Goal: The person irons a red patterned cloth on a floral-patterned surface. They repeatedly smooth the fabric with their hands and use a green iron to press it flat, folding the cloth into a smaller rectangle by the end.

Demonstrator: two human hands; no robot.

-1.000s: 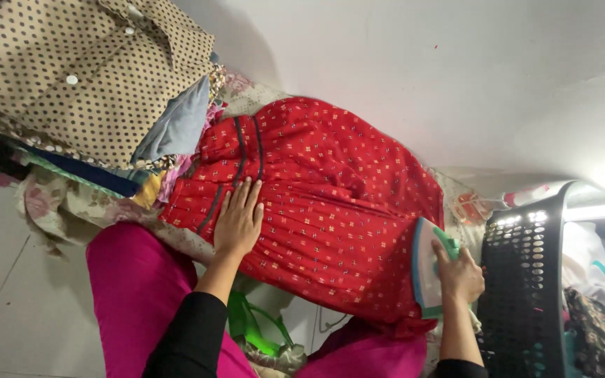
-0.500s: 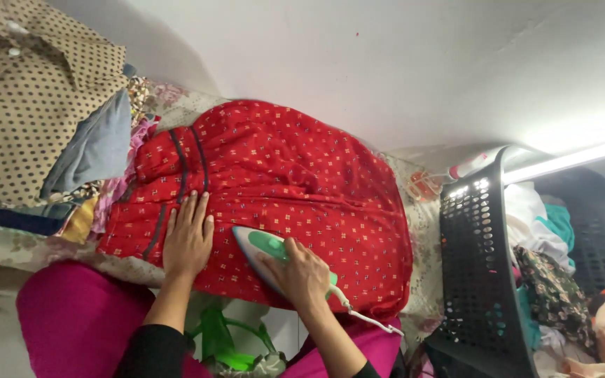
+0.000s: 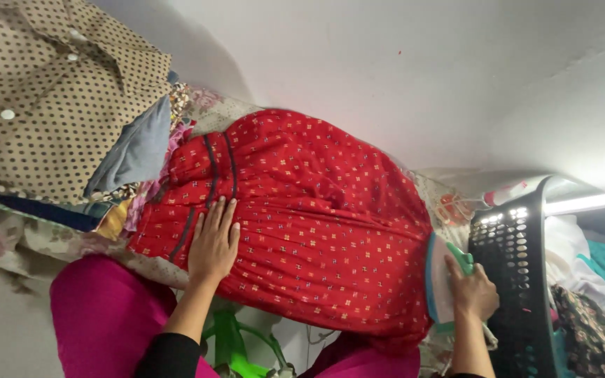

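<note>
A red cotton garment scattered with small gold motifs (image 3: 302, 231) lies spread across the middle of the frame on a floral-covered ironing surface (image 3: 211, 105). The left hand (image 3: 213, 241) rests flat on it, fingers spread, pinning the gathered waistband near its dark stripes. At the lower right edge of the cloth, the right hand (image 3: 472, 288) is wrapped around the green handle of a white-and-green electric iron (image 3: 442, 283), standing on end beside a black perforated plastic laundry basket (image 3: 516, 280) heaped with clothes. A beige polka-dotted shirt (image 3: 50, 91) tops a folded pile in the upper left. Ironing well here likely means keeping the fabric taut under the flat palm, fingers clear of the soleplate, stroking along the pleats.
</note>
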